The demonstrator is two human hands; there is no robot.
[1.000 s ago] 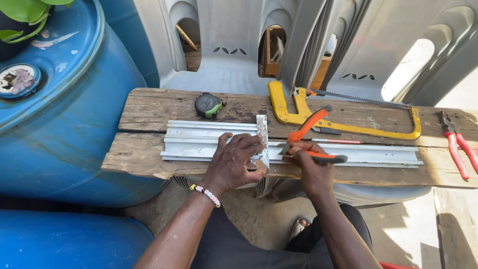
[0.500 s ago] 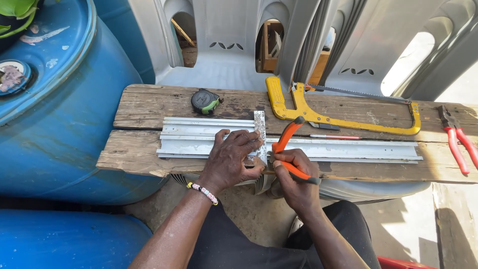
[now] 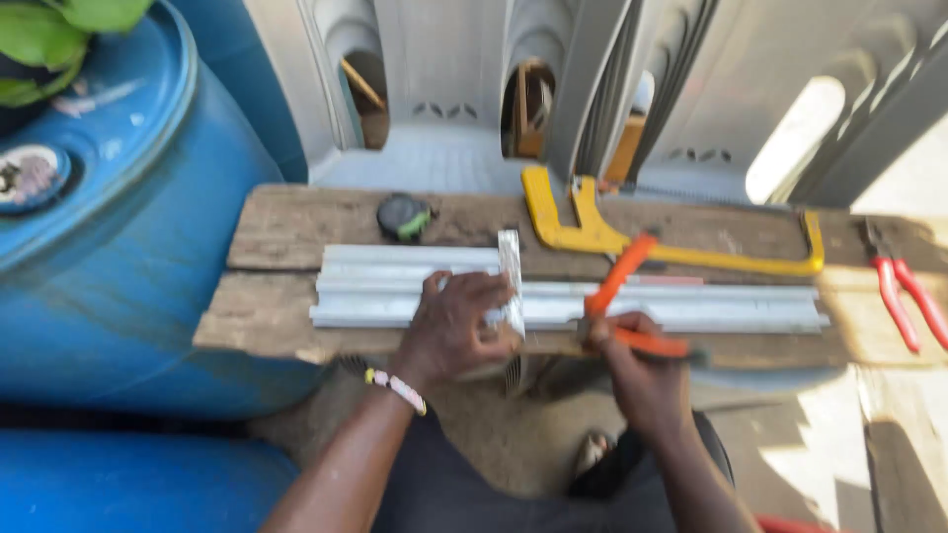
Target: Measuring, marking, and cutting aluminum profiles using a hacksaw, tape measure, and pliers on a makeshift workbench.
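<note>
A long grey aluminium profile [image 3: 395, 281] lies along a weathered wooden plank [image 3: 286, 222]. My left hand [image 3: 459, 326] presses a short silver metal piece [image 3: 511, 271] upright across the profile. My right hand [image 3: 637, 360] grips orange-handled pliers [image 3: 617, 281] just right of that piece, jaws near the profile's front edge. A beaded bracelet sits on my left wrist.
A yellow hacksaw [image 3: 592, 232] lies behind the profile, a black tape measure [image 3: 403, 215] at the back left, red-handled pliers [image 3: 904, 291] at the far right. Blue plastic barrels [image 3: 128, 266] stand left, stacked grey plastic chairs [image 3: 444, 89] behind.
The view has shifted slightly and blurred. My right hand with the orange pliers has drawn closer to the short piece; my left hand stays on it.
</note>
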